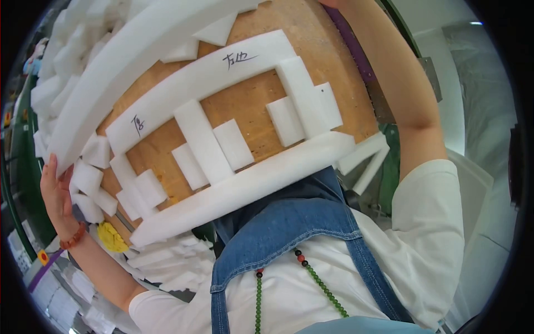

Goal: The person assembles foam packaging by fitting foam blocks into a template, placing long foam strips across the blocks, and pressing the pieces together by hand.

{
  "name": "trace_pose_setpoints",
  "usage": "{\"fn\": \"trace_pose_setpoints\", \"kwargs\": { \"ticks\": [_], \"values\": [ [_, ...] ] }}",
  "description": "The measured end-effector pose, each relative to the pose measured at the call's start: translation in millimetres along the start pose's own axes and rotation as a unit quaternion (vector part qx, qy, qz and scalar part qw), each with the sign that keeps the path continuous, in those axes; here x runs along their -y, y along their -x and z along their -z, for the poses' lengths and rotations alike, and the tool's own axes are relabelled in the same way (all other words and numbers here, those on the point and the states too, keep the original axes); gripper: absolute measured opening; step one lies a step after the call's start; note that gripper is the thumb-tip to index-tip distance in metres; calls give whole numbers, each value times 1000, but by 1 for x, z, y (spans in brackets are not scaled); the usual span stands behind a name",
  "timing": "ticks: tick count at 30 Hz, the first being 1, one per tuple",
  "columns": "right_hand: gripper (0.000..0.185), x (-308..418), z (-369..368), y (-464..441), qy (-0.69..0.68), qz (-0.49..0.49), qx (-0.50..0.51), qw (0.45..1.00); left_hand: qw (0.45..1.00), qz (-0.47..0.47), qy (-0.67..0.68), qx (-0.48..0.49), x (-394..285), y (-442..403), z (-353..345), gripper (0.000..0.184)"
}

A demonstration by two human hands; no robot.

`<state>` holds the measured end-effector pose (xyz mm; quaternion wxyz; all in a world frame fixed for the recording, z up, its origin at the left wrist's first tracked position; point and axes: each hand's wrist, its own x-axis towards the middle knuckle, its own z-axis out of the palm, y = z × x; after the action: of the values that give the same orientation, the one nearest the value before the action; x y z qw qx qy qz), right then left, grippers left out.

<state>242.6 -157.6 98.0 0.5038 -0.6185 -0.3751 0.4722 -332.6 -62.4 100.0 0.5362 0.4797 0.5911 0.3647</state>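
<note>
The person's torso [297,298] stands at the near side of the table [322,50], with both arms spread wide. The left arm [105,270] reaches out, its bare forearm slanting away from the body to the left of the table. The left wrist [68,234] lies roughly in line with that forearm, and the left hand [57,197] is raised just beside the table's left side, fingers extended, with some of them partly hidden. The right arm [397,67] bends at the right elbow [420,122], its bare forearm angling along the table's right edge toward the far side, where the right hand is cut off from view.
</note>
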Motion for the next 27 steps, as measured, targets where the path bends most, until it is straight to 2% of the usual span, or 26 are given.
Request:
{"fn": "trace_pose_setpoints", "kwargs": {
  "ticks": [5,6,8,9,11,17,27],
  "values": [
    [37,-28,19,63,-8,-21,-83,996,999,42,2,32,-10,15,-22,40],
    [36,-33,18,82,-10,17,-91,996,998,52,-7,43,-8,18,-22,39],
    [30,-36,14,110,-79,-31,-75,994,994,70,-63,48,-6,26,-27,38],
    [33,-31,7,123,-47,-82,-87,992,994,77,-65,51,-7,27,-31,38],
    [36,-35,7,140,-87,-137,-76,984,984,132,-103,54,-7,30,-37,40],
    [39,-43,-4,139,-106,-194,-128,967,966,215,-123,74,5,30,-48,42],
    [44,-52,-12,123,-79,-231,-104,964,952,265,-129,78,4,25,-36,45]
  ]
}}
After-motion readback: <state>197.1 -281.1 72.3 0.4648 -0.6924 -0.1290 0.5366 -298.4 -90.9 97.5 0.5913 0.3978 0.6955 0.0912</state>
